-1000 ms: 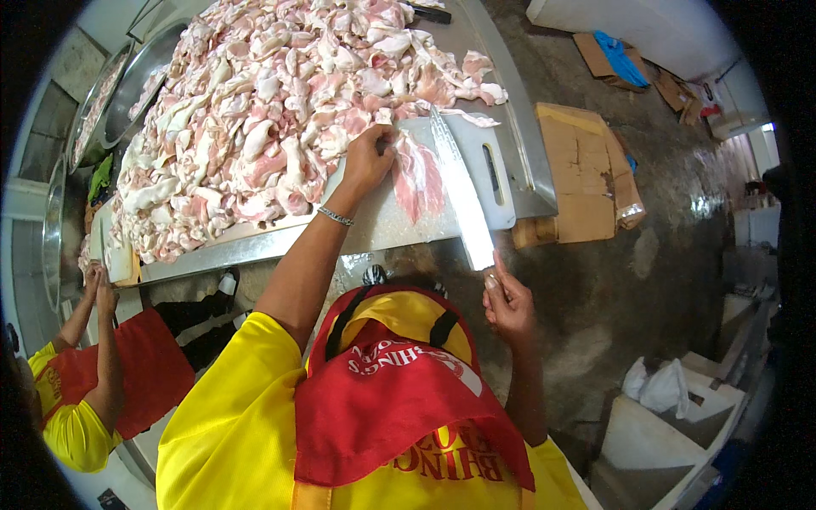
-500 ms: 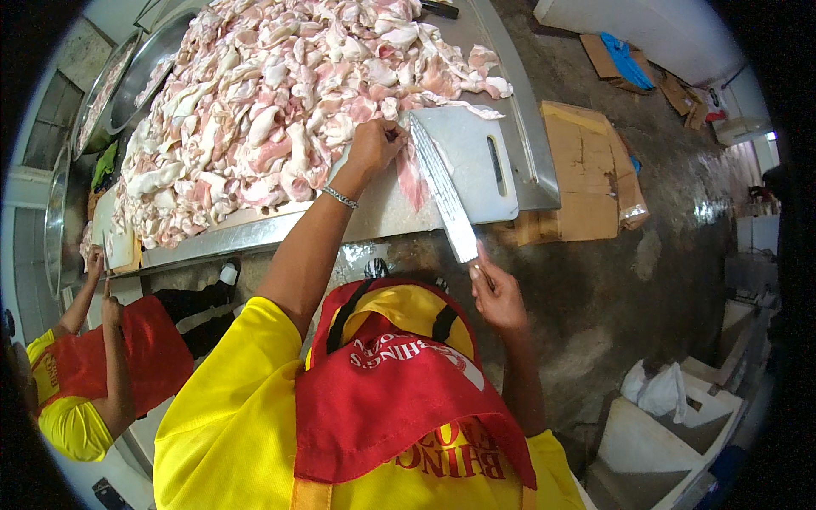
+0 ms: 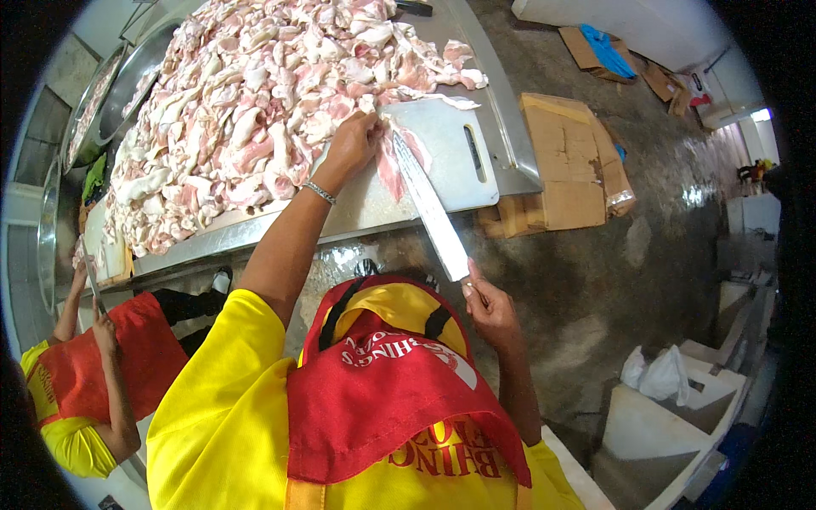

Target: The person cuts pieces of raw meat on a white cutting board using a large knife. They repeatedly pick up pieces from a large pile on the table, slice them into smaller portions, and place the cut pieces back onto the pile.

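Observation:
My right hand (image 3: 493, 313) is closed round the handle of a long, wide-bladed knife (image 3: 432, 217). The blade slants away from me, its far end against a strip of raw pink meat (image 3: 388, 170) on the white cutting board (image 3: 455, 170). Pinching that meat's far end is my left hand (image 3: 353, 143), beside the blade tip; its fingertips are partly hidden. Pale flesh shows on both sides of the blade. A large heap of raw meat pieces with pale skin (image 3: 246, 110), seemingly chicken, spreads over the metal table beyond my left hand.
The metal table's rim (image 3: 516, 157) runs along the right. Flattened cardboard (image 3: 565, 166) lies past it on the wet floor. At far left, another person in a red apron (image 3: 140, 348) holds a knife near a board. Large metal bowls (image 3: 136, 85) stand at the back left.
My right hand has drawn the knife back toward me, and its tip now sits lower on the meat. My left hand keeps its pinch. The whole view has shifted slightly.

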`<action>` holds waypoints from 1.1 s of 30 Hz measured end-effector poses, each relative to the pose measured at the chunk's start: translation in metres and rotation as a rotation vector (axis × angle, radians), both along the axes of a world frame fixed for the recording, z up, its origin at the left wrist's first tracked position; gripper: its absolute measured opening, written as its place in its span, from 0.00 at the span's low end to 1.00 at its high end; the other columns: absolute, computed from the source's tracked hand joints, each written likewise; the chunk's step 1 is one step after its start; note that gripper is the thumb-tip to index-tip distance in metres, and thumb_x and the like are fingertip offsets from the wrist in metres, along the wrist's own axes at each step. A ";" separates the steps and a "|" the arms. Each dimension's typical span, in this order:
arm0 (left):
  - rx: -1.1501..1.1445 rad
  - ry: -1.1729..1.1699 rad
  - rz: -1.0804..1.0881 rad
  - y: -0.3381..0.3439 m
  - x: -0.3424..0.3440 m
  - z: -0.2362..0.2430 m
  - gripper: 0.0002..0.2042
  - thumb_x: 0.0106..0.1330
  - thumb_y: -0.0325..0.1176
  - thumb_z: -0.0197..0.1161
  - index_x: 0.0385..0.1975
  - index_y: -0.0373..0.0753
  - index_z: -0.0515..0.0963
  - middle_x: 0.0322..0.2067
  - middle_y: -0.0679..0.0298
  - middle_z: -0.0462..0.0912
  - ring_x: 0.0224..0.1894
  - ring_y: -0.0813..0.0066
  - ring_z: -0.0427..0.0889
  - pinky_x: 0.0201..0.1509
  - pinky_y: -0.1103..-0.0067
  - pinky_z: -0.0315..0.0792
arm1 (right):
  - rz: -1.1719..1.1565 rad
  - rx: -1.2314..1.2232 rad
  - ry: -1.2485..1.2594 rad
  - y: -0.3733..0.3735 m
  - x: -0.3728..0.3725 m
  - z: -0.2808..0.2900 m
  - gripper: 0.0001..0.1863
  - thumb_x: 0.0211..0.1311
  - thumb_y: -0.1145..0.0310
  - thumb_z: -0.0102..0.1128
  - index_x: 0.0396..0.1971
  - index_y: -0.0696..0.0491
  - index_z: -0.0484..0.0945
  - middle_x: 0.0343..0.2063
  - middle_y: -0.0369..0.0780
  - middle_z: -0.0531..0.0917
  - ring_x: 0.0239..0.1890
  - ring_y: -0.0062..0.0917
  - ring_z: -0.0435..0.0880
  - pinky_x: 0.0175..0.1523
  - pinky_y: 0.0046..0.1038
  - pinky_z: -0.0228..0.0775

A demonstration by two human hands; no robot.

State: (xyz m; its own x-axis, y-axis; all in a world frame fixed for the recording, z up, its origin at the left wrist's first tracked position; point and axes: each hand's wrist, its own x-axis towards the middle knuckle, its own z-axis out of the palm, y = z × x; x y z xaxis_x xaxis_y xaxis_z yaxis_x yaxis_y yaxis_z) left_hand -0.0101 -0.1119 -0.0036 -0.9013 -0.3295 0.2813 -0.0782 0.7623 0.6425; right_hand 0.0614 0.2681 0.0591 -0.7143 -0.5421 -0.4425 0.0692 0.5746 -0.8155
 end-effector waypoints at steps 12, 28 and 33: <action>-0.402 -0.288 -0.365 0.028 0.070 0.004 0.29 0.76 0.47 0.38 0.72 0.40 0.52 0.73 0.54 0.51 0.76 0.53 0.44 0.77 0.57 0.41 | -0.148 -0.199 0.292 0.063 0.029 -0.025 0.24 0.72 0.70 0.52 0.64 0.61 0.68 0.20 0.31 0.73 0.22 0.12 0.70 0.27 0.20 0.66; -0.124 -0.046 -0.405 0.040 0.052 0.041 0.26 0.67 0.35 0.58 0.66 0.42 0.65 0.56 0.52 0.77 0.56 0.49 0.75 0.63 0.63 0.68 | -0.322 -0.330 0.178 0.058 0.029 -0.030 0.26 0.72 0.71 0.50 0.68 0.58 0.62 0.20 0.30 0.73 0.18 0.09 0.68 0.22 0.17 0.64; -0.591 -0.124 -0.736 0.026 -0.044 0.008 0.20 0.65 0.38 0.59 0.56 0.41 0.73 0.51 0.55 0.80 0.53 0.52 0.76 0.55 0.63 0.73 | -0.365 -0.338 0.136 0.062 0.025 -0.026 0.26 0.72 0.72 0.50 0.68 0.56 0.63 0.20 0.30 0.73 0.17 0.09 0.67 0.21 0.17 0.63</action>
State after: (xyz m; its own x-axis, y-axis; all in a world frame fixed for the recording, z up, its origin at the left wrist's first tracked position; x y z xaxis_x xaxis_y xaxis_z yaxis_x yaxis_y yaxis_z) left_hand -0.0545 -0.0856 0.0040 -0.8603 0.4979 0.1095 0.5096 0.8460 0.1570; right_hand 0.0863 0.3304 0.0331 -0.9225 -0.3436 -0.1756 0.0964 0.2355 -0.9671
